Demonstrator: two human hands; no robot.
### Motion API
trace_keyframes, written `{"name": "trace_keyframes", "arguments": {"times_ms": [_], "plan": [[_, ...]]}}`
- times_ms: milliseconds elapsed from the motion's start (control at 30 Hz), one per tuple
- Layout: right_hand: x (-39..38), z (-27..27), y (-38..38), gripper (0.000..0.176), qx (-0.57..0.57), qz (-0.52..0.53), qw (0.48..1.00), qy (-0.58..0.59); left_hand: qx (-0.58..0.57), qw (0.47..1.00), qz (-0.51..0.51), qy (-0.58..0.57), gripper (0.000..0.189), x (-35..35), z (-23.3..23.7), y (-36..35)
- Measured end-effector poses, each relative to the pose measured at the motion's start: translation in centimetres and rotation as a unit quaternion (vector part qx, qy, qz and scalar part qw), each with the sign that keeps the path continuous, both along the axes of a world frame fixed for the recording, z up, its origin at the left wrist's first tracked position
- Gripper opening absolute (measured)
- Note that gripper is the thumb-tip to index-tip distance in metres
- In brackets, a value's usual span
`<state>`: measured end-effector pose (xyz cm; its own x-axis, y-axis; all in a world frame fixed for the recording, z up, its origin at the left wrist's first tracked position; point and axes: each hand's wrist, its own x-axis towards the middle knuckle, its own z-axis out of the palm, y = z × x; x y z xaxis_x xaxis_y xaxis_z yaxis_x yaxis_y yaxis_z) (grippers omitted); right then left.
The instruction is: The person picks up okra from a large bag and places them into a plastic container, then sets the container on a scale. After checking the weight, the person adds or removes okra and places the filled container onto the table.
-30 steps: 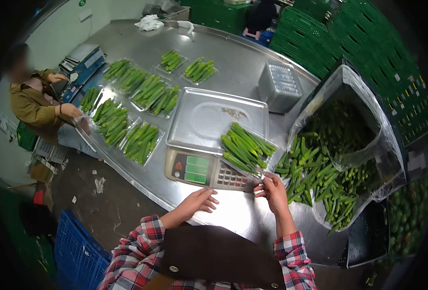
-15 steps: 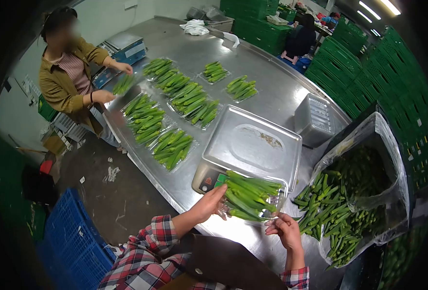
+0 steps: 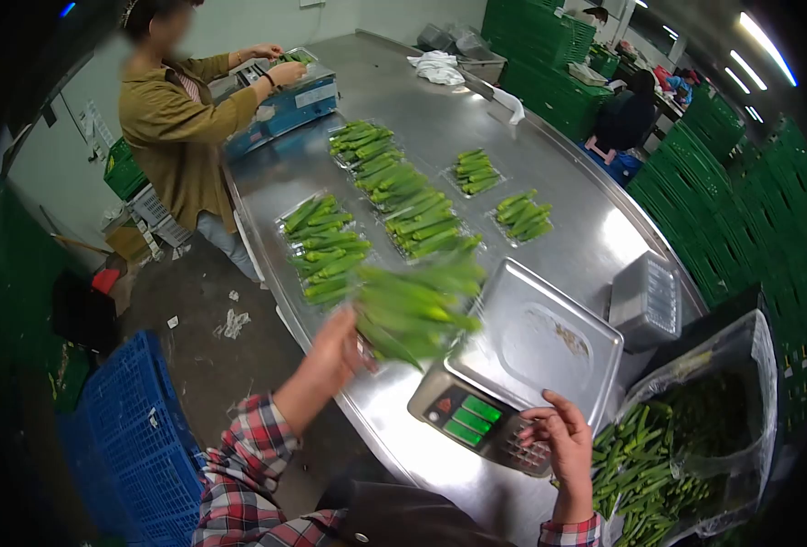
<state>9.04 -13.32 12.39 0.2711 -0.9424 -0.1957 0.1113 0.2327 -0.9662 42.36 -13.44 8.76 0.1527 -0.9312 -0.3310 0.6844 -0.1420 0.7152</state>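
My left hand (image 3: 331,354) grips a clear tray of okra (image 3: 417,305) at its near left end. The tray is lifted over the steel table and smeared by motion. My right hand (image 3: 563,439) is open, its fingers loosely bent with nothing in them, above the keypad of a weighing scale (image 3: 595,342). The scale's metal pan bears no tray, and its display (image 3: 473,421) glows green. Beyond my left hand, several filled trays of okra (image 3: 326,242) lie in rows, with two smaller ones (image 3: 523,217) to the right.
A bag-lined crate of loose okra (image 3: 645,456) stands at the right. Stacked clear trays (image 3: 645,301) sit behind the scale. Across the steel table (image 3: 394,82), a co-worker (image 3: 171,118) handles a tray at a blue scale (image 3: 299,109). Green crates (image 3: 713,210) rise beyond.
My left hand has carried the okra tray left, away from the scale's front. My right hand has let go of it. The co-worker's tray has moved onto or over the blue scale.
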Motion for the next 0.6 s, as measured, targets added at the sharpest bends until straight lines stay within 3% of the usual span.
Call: {"name": "trace_keyframes", "arguments": {"times_ms": [167, 200, 300, 467, 533, 567, 600], "plan": [[-2.3, -0.1, -2.5, 0.027, 0.000, -0.159, 0.984, 0.078, -0.068, 0.985, 0.135, -0.081, 0.031, 16.8, -5.3, -9.2], [-3.3, -0.3, -2.8, 0.026, -0.011, -0.195, 0.977, 0.090, -0.044, 0.971, 0.226, -0.071, 0.025, 18.1, -4.1, -10.9], [-6.2, -1.1, -3.7, 0.024, -0.013, -0.291, 0.947, 0.136, 0.006, 0.945, 0.310, -0.100, 0.026, 27.5, -9.6, -15.8], [-7.3, -0.2, -5.9, 0.025, -0.014, -0.324, 0.929, 0.180, 0.112, 0.925, 0.353, -0.087, 0.030, 34.6, -14.9, -20.3], [-7.7, -0.4, -7.7, 0.022, -0.014, -0.333, 0.905, 0.264, 0.154, 0.903, 0.396, -0.063, 0.031, 35.7, -15.7, -21.7], [-6.6, 0.5, -8.7, 0.022, -0.001, -0.353, 0.889, 0.292, 0.031, 0.926, 0.301, -0.224, 0.029, 38.6, -18.3, -20.6], [-6.6, 0.8, -9.7, 0.024, -0.023, -0.338, 0.883, 0.324, 0.078, 0.866, 0.150, -0.471, 0.029, 36.7, -16.3, -20.0]]}}
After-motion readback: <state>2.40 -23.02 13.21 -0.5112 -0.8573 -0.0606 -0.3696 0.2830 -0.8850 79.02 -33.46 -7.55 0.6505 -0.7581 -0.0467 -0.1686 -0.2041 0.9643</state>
